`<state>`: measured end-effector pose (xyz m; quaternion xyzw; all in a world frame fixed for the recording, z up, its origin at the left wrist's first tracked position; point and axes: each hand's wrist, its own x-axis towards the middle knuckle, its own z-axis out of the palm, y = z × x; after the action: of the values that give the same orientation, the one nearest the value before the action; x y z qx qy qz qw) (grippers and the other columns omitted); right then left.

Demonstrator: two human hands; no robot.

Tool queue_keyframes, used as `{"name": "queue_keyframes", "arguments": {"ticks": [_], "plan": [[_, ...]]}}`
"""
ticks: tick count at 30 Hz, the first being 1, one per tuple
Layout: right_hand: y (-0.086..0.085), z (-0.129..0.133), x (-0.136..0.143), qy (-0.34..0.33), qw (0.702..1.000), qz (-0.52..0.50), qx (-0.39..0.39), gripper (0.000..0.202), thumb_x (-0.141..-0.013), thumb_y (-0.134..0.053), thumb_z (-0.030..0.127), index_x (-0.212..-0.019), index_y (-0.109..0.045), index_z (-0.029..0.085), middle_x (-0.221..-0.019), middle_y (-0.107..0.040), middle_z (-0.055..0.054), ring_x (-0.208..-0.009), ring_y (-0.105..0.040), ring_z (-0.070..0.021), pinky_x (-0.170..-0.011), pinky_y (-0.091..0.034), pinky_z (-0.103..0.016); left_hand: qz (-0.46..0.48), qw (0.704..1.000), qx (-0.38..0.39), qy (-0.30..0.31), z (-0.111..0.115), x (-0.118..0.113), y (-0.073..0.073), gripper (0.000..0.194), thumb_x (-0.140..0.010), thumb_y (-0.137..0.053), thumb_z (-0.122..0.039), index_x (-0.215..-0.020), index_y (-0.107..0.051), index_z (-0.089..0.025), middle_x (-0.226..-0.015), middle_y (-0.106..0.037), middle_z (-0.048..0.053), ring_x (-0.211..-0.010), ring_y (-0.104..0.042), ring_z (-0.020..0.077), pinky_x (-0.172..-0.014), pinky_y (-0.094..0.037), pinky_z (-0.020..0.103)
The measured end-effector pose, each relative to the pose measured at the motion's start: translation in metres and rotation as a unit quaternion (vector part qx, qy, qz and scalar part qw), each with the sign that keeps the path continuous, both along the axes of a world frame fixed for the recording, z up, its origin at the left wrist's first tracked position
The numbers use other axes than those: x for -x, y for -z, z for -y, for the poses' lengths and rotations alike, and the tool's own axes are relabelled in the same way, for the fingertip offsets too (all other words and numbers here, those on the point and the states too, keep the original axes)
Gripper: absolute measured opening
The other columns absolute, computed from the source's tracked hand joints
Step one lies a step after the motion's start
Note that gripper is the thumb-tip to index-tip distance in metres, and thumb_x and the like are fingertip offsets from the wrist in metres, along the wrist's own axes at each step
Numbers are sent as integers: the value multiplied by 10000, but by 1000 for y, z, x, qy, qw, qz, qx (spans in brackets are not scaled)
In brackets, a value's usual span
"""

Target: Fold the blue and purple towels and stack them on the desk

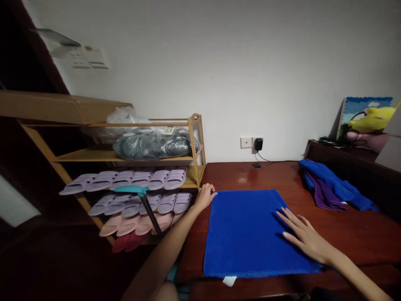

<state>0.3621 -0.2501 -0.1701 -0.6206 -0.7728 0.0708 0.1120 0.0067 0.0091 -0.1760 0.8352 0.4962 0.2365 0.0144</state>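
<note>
A blue cloth (246, 234) is lying spread flat on the reddish-brown wooden table (225, 173), with its near edge running close to the table's front and a white label (229, 281) sticking out from that edge. The left hand (206, 196) is reaching to the cloth's far left corner with its fingers bent together; whether they are pinching the fabric or only touching it, I cannot tell. The right hand (302, 238) is stretching over the cloth's right side, palm down, fingers extended and spread, gripping nothing; whether it is pressing on the fabric or sitting just above it is not clear. Farther right on the table, another blue cloth (340, 184) is lying bunched beside a folded purple cloth (327, 195), the two partly overlapping. At the back, a black power adapter (258, 144) is sitting in a wall socket, its cable (275, 161) running rightward. Left of the table, a wooden shoe rack (196, 142) is holding rows of lavender slippers (175, 179), with pink slippers (130, 225) sitting below them.
</note>
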Motion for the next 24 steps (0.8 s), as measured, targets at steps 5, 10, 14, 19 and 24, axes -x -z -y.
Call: {"name": "queue_keyframes", "arguments": {"ticks": [5,10,14,19,24], "plan": [[2,42,-10,-3,1000,-6,6,600,-923,-388,510,-1465,-149,412,-1526,-153,31,-1395,-144,-249,-1117,-192,-516,11,1000,8,-14,11,1,-3,315,-874,-546,-416,-1076,-590,-178,-1098,-599,101,-1061,-535,261,-891,-392,395],[19,73,-13,15,1000,-6,-14,557,-938,-382,449,-1458,-186,414,-1502,-227,29,-1373,-216,-253,-1097,-258,-507,-37,996,18,76,44,-1,-7,535,-963,-299,-482,-1429,-326,-219,-1503,-313,85,-1385,-245,232,-1087,-202,440],[18,84,-23,29,999,-21,18,567,-924,-404,474,-1455,-215,411,-1497,-245,28,-1373,-218,-260,-1100,-248,-508,-118,983,89,107,64,1,-6,663,-930,-244,-601,-1479,-230,-231,-1536,-213,79,-1416,-157,248,-1111,-128,492],[12,41,-89,127,991,-22,-36,566,-930,-255,524,-1463,-264,335,-1516,-229,-13,-1392,-205,-238,-1100,-240,-503,-144,978,121,95,66,-1,-5,683,-928,-217,-610,-1485,-210,-214,-1545,-155,73,-1425,-104,244,-1107,-110,526],[42,-21,-163,315,945,76,-48,609,-882,-254,541,-1412,-397,275,-1500,-275,-99,-1378,-230,-323,-1003,-308,-598,-124,981,118,95,66,-1,-3,663,-929,-261,-597,-1480,-225,-230,-1542,-173,76,-1424,-112,252,-1101,-105,540]]}}
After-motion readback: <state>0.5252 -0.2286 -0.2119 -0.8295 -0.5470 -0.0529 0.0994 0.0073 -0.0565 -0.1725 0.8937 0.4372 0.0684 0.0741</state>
